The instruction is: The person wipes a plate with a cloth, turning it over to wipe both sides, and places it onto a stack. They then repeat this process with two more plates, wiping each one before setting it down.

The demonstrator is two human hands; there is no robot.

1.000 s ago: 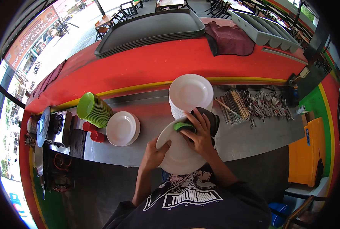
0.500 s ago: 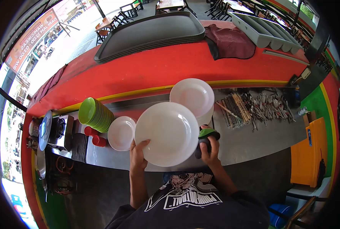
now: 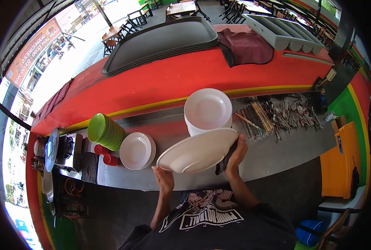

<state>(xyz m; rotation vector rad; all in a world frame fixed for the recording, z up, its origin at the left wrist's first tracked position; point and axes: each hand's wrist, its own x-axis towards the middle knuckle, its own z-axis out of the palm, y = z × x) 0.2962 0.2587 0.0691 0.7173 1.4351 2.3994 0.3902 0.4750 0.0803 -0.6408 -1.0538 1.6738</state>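
Observation:
A large white plate (image 3: 198, 152) is tilted up in front of me, with its underside and foot ring facing me. My left hand (image 3: 164, 180) grips the lower left edge. On the opposite side, my right hand (image 3: 236, 156) presses a dark cloth (image 3: 225, 160) against the rim; the plate hides part of the cloth. Just behind it stands a stack of white plates (image 3: 208, 109). Left of the held plate lies a smaller stack of white plates (image 3: 136, 151) on the steel counter (image 3: 277, 156).
Green bowls (image 3: 106, 132) are stacked beside two red cups (image 3: 110, 160) and a stove (image 3: 68, 150). Chopsticks (image 3: 255, 119) and a pile of cutlery (image 3: 296, 116) lie right. Dark trays (image 3: 164, 39), a maroon cloth (image 3: 248, 46) and a grey cutlery tray (image 3: 283, 33) top the red ledge.
The plate has turned from showing its inner face to showing its underside, tipping up at the right. My right hand has moved with the cloth to the rim; its green part no longer shows.

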